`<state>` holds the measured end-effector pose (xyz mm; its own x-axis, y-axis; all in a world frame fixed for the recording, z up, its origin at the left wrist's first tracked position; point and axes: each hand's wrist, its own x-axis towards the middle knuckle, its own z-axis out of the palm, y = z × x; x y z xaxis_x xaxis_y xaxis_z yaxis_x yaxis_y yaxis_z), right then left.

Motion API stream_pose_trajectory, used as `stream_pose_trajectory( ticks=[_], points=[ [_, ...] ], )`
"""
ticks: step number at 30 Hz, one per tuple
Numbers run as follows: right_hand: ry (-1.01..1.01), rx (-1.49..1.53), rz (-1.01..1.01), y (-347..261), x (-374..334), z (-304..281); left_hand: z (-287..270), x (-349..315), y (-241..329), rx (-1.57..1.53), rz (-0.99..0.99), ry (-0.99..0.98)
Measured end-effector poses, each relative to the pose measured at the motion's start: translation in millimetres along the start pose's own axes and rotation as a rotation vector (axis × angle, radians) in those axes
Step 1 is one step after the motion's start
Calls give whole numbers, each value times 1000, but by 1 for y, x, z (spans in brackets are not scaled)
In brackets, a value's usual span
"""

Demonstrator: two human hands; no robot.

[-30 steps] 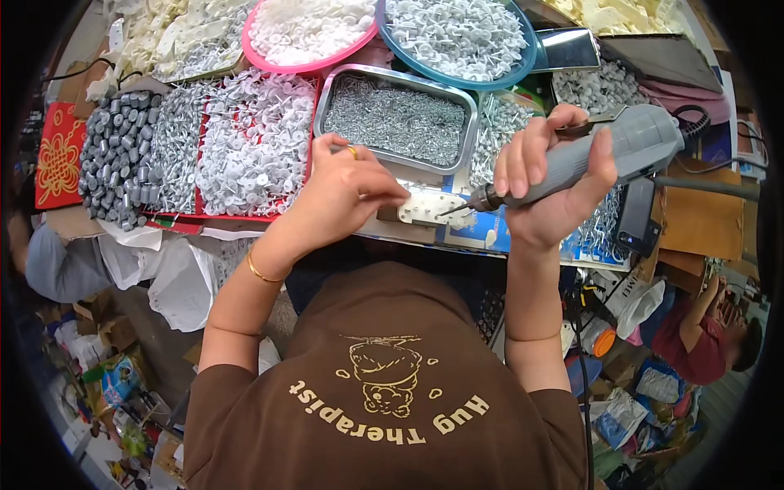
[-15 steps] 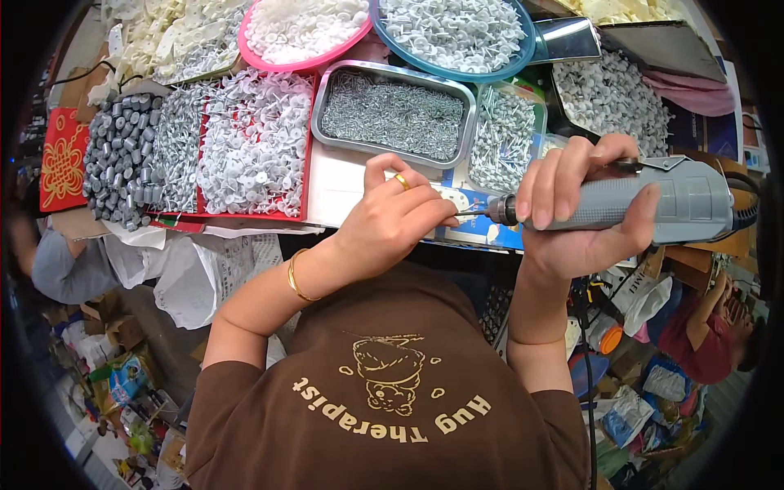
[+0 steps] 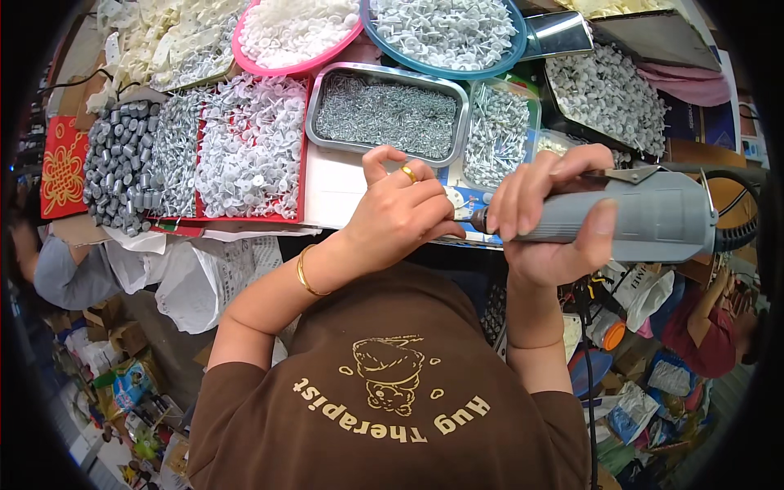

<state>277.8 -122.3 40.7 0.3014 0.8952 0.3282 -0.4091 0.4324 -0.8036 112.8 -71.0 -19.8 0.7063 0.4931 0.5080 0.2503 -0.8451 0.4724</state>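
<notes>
My right hand [image 3: 551,216] is wrapped around a grey electric screwdriver [image 3: 653,219], which lies nearly level with its nose pointing left. The screwdriver's tip meets the fingers of my left hand [image 3: 400,204], just off the table's near edge. Those fingers are pinched together; what sits between them is hidden. A small pale piece with dots [image 3: 459,200] shows right behind the fingertips, and I cannot tell whether it is held. Past my left hand stands a metal tray [image 3: 462,122] of tiny screws, with a clear tub of screws [image 3: 498,135] beside it.
To the left are a red box [image 3: 304,167] of white-headed nails and a heap of grey cylinders [image 3: 122,155]. Farther back stand a pink bowl [image 3: 298,69] and a blue bowl [image 3: 445,73] of white parts. A person [image 3: 706,339] is at the right.
The screwdriver and my right hand have shifted left and slightly down, closing on my left fingertips. The bit visible earlier is now mostly hidden. My left hand stays pinched.
</notes>
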Motion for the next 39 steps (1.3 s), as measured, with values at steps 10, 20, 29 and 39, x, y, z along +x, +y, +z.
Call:
stream_pose_trajectory(
  ticks=[10, 20, 29, 39],
  points=[
    [-71, -375, 41, -7, -5, 6, 11, -2, 1, -43, 8, -22],
    [-189, -585, 59, 5, -11, -13, 14, -6, -13, -264, -130, -231],
    [-122, -372, 93, 4, -6, -2, 13, -5, -12, -291, -167, -257],
    [-43, -406, 101, -2, -8, 10, 13, -7, -13, -292, -169, -246]
  ],
)
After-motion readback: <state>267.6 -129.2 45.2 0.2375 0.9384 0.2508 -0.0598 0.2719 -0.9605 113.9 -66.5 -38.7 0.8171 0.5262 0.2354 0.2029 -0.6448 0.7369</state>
